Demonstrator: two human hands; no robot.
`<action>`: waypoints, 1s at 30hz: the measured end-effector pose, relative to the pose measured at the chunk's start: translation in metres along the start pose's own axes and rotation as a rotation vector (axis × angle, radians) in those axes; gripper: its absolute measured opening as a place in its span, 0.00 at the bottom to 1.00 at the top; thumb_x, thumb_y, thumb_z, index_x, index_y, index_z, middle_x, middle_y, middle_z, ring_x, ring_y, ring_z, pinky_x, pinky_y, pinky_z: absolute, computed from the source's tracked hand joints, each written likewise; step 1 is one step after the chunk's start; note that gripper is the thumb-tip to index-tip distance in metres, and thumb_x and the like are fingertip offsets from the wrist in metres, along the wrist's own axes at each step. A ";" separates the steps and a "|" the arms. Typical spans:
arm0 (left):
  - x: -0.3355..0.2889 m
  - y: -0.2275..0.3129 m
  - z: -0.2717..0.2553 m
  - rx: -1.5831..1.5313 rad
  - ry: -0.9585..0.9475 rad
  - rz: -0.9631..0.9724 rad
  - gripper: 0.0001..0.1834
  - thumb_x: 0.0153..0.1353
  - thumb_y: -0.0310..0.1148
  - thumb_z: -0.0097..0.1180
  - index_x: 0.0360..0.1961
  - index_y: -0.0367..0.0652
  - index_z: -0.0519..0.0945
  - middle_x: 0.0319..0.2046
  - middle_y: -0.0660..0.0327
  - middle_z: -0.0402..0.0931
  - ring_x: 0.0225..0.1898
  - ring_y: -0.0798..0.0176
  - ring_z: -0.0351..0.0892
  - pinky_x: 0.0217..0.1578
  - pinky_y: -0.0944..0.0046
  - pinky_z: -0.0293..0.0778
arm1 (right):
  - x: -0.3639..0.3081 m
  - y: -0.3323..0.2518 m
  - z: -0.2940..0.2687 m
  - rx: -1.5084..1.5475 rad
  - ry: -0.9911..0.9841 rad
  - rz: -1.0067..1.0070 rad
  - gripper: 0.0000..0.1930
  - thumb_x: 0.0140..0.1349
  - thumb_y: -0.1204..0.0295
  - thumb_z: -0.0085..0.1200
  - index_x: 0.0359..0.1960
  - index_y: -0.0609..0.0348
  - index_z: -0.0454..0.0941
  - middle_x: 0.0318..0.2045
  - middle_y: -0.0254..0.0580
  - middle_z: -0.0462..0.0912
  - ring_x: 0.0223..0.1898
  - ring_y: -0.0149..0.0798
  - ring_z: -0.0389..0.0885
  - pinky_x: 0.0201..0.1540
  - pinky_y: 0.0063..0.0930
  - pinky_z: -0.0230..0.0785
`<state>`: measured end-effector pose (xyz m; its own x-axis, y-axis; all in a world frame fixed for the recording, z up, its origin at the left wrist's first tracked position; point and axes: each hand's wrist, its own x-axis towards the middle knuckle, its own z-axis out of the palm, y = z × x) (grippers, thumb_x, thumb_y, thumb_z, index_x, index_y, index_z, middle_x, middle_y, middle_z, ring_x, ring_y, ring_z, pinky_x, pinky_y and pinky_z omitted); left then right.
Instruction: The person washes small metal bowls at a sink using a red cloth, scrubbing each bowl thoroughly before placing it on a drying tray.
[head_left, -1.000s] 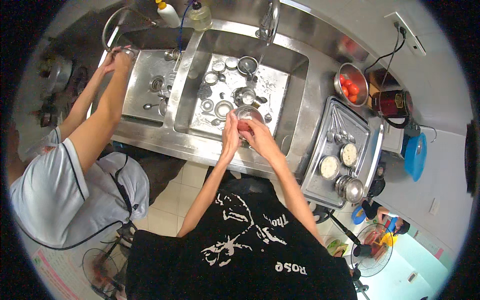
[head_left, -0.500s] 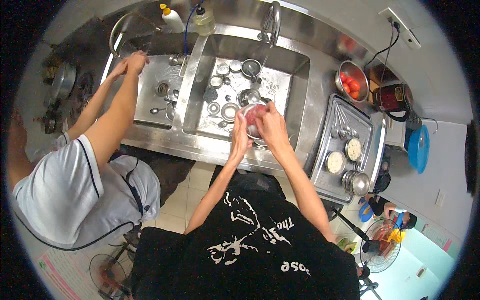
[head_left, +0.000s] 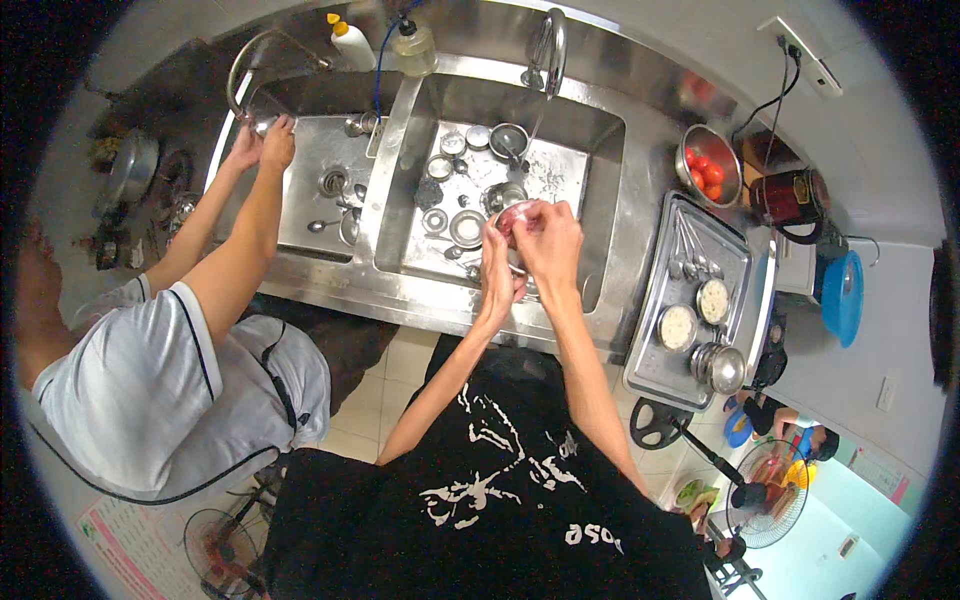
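Observation:
Over the right-hand sink basin, my left hand [head_left: 496,268] is closed round a small round metal bowl [head_left: 519,268], mostly hidden by my fingers. My right hand [head_left: 553,242] presses a wet pink-red scrubbing cloth [head_left: 516,215] against it, with whitish suds; whether it is a cloth or a sponge is hard to make out. Below them in the basin lie a small pan or ladle [head_left: 508,140], a ring-shaped metal dish [head_left: 466,229], several small round metal cups [head_left: 440,167], spoons and a dark scrubber [head_left: 428,193]. A faucet [head_left: 551,55] runs a thin stream into the basin.
At my left, another person's hands [head_left: 262,145] work under a second faucet over the left basin [head_left: 300,215]. On the right, a metal tray [head_left: 683,340] carries ladles, white-filled bowls and stacked bowls, near a bowl of tomatoes [head_left: 708,172]. Soap bottles [head_left: 352,45] stand behind the sinks.
My hands have shifted slightly right, and the bowl has tilted, showing less of its inside. The pink-red cloth is now bunched at its upper edge. The other person's hands have moved slightly.

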<state>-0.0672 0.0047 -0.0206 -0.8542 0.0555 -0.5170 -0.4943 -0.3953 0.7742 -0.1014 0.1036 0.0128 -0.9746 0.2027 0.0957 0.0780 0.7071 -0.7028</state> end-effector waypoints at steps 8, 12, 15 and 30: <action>-0.011 -0.024 -0.027 0.101 0.035 0.159 0.38 0.74 0.64 0.26 0.73 0.49 0.55 0.49 0.57 0.73 0.30 0.70 0.76 0.12 0.74 0.66 | -0.035 -0.003 -0.010 0.289 -0.456 -0.158 0.16 0.66 0.67 0.58 0.49 0.66 0.79 0.48 0.56 0.80 0.47 0.56 0.83 0.49 0.44 0.76; -0.025 -0.015 -0.031 0.044 0.067 0.104 0.37 0.74 0.65 0.26 0.72 0.50 0.56 0.52 0.55 0.71 0.30 0.69 0.76 0.09 0.76 0.65 | -0.044 -0.001 -0.002 0.489 -0.509 -0.050 0.14 0.65 0.74 0.59 0.51 0.67 0.78 0.53 0.49 0.78 0.54 0.46 0.82 0.56 0.36 0.79; -0.024 -0.005 -0.033 0.078 0.054 0.163 0.36 0.74 0.64 0.26 0.71 0.51 0.58 0.52 0.55 0.70 0.31 0.69 0.76 0.07 0.76 0.65 | -0.047 0.004 0.007 0.766 -0.481 0.028 0.16 0.62 0.77 0.61 0.52 0.62 0.79 0.53 0.46 0.77 0.53 0.43 0.81 0.57 0.35 0.78; -0.011 0.007 -0.056 0.098 -0.037 -0.110 0.35 0.76 0.61 0.33 0.69 0.44 0.61 0.52 0.55 0.73 0.40 0.69 0.78 0.31 0.71 0.76 | -0.023 -0.014 -0.015 0.137 -0.599 -0.093 0.16 0.53 0.60 0.66 0.39 0.57 0.86 0.38 0.47 0.86 0.38 0.50 0.85 0.45 0.39 0.77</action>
<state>-0.0523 -0.0503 -0.0296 -0.7985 0.1279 -0.5882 -0.5970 -0.2934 0.7467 -0.0774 0.0993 0.0307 -0.9277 -0.2990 -0.2235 -0.0019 0.6024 -0.7982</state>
